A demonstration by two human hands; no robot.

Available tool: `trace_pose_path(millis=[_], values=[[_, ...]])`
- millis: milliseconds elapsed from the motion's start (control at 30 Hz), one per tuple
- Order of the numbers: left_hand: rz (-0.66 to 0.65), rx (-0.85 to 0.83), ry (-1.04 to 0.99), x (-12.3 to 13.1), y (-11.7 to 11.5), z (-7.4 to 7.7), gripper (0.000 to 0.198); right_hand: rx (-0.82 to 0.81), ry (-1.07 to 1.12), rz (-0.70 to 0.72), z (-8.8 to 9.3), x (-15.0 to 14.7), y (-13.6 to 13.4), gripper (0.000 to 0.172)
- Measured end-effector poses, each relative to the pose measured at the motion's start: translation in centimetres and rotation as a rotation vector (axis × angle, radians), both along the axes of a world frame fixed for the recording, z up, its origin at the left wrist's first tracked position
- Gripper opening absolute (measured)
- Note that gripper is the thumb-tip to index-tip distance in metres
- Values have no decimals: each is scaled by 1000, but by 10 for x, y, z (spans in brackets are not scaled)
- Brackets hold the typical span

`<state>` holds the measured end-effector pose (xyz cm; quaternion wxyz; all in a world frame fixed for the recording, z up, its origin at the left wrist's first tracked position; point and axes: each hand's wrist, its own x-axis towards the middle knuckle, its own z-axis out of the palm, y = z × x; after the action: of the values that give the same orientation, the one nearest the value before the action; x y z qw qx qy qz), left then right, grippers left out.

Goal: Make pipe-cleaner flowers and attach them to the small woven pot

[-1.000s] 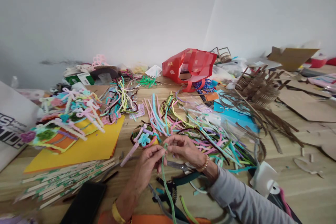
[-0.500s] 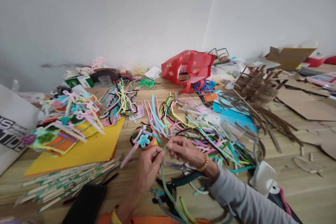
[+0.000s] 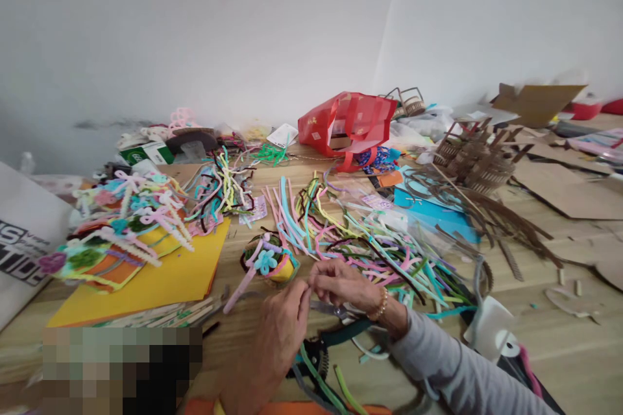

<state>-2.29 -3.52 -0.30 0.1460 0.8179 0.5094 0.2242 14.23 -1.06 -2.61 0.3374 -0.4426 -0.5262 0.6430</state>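
Observation:
My left hand (image 3: 281,331) and my right hand (image 3: 338,285) meet low in the middle of the wooden table (image 3: 535,311), fingertips pinched together. A green pipe cleaner (image 3: 318,381) hangs down from between them, its upper end hidden in my fingers. Just beyond my hands sits a pipe-cleaner craft with a blue flower (image 3: 265,262). Under my right hand lie metal scissors (image 3: 331,308), with teal-handled pliers (image 3: 343,332) nearer me. A heap of coloured pipe cleaners (image 3: 370,246) spreads beyond my right hand.
A yellow card sheet (image 3: 160,272) carries pipe-cleaner flowers at left. Further back stand a red gift bag (image 3: 345,123) and cardboard basket pieces (image 3: 474,159). A white bag (image 3: 29,240) leans at the left edge. A blurred patch hides the lower left.
My hands have drawn closer and sit slightly lower. The green pipe cleaner's top no longer shows above my fingers. The view has tilted slightly.

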Motion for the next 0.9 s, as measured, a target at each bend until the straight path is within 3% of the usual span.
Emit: trace_pose_path(millis=[200, 400, 600, 700, 900], values=[[14, -170, -210, 0, 1, -1, 23, -30, 58, -5, 7, 0, -1, 13], [34, -720, -707, -3, 9, -2, 30, -23, 181, 12, 13, 1, -1, 21], [75, -1033, -1147, -2, 12, -9, 29, 126, 243, 70, 10, 6, 0, 27], [111, -1084, -1275, 1, 11, -10, 30, 150, 238, 39, 11, 7, 0, 29], [48, -1033, -1178, -1, 12, -11, 20, 162, 201, 47, 16, 6, 1, 30]])
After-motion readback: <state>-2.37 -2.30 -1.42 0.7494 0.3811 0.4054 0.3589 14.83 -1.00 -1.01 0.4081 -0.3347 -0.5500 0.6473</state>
